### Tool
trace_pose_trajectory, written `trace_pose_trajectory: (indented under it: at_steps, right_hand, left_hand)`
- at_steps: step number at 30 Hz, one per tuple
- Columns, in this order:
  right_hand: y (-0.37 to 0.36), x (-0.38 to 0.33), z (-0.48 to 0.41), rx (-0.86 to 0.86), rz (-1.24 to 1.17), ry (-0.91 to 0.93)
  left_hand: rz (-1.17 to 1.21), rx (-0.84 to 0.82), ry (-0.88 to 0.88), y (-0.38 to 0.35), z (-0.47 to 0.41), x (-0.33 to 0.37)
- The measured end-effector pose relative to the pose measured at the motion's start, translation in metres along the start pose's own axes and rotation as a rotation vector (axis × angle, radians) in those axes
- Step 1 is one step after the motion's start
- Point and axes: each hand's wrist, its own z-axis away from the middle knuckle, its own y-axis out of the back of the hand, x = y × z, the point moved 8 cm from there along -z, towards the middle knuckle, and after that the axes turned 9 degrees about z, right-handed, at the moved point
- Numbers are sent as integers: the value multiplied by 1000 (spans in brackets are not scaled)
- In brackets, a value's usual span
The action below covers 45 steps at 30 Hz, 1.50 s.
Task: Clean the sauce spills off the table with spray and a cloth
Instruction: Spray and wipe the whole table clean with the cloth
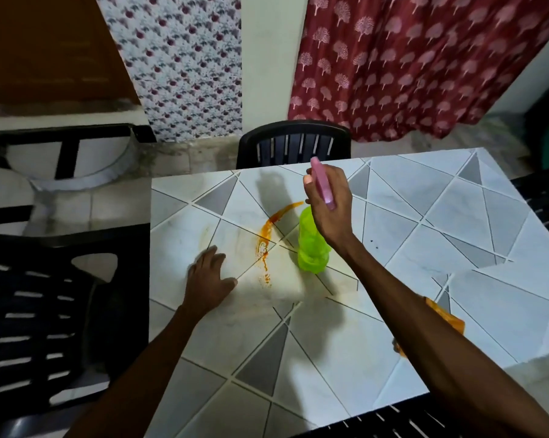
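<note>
A green spray bottle (311, 245) with a pink spray head (323, 184) is near the middle of the tiled table (456, 216). My right hand (330, 203) grips the pink head from above. An orange sauce streak (267, 238) curves across the tiles just left of the bottle. My left hand (208, 276) rests flat on the table, fingers spread, left of the streak. An orange cloth (447, 317) lies on the table at the right, partly hidden behind my right forearm.
Black plastic chairs stand at the far side (293, 143), at the left (45, 311) and at the near edge (393, 422). A maroon curtain (409, 58) hangs behind. The table's left edge runs just beside my left hand.
</note>
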Motion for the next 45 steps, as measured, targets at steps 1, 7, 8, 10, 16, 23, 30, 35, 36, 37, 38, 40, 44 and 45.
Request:
trace_pose_trajectory:
  at_steps: [1, 7, 8, 10, 16, 23, 30, 35, 36, 37, 38, 40, 44, 45]
  right_hand:
    - [-7, -3, -2, -46, 5, -9]
    - [-79, 5, 11, -365, 72, -340]
    - [-93, 13, 17, -410, 88, -416]
    - [-127, 27, 31, -503, 86, -543]
    - [-258, 82, 54, -683, 122, -638]
    - [-286, 6, 56, -636, 23, -659]
    - [-286, -6, 44, -660, -21, -627]
    - [-269, 1, 42, -694, 82, -612]
    - [-261, 5, 42, -694, 80, -624]
    - [-253, 9, 40, -684, 69, -641]
    - [-244, 14, 38, -671, 64, -655]
    - [-218, 25, 31, -627, 66, -689]
    - [-151, 53, 15, -461, 32, -782]
    - [-133, 61, 12, -422, 51, -797]
  left_hand:
    - [5, 29, -15, 2, -1, -3]
    - [0, 36, 58, 19, -16, -35]
    - [10, 17, 61, 20, -18, -40]
    - [2, 1, 42, 20, -19, -47]
    - [32, 8, 50, 18, -14, -54]
    - [60, 157, -41, 29, -5, -53]
    - [19, 160, -20, 17, -11, -65]
    - [-5, 66, 38, 10, -13, -71]
    - [-19, 57, 52, 10, -14, -71]
    - [-30, 47, 68, 11, -14, -72]
    - [-40, 43, 85, 12, -14, -73]
    - [-73, 30, 117, 13, -15, -72]
    - [-146, -99, 238, 15, -20, -56]
    - [-153, -111, 274, 17, -21, -50]
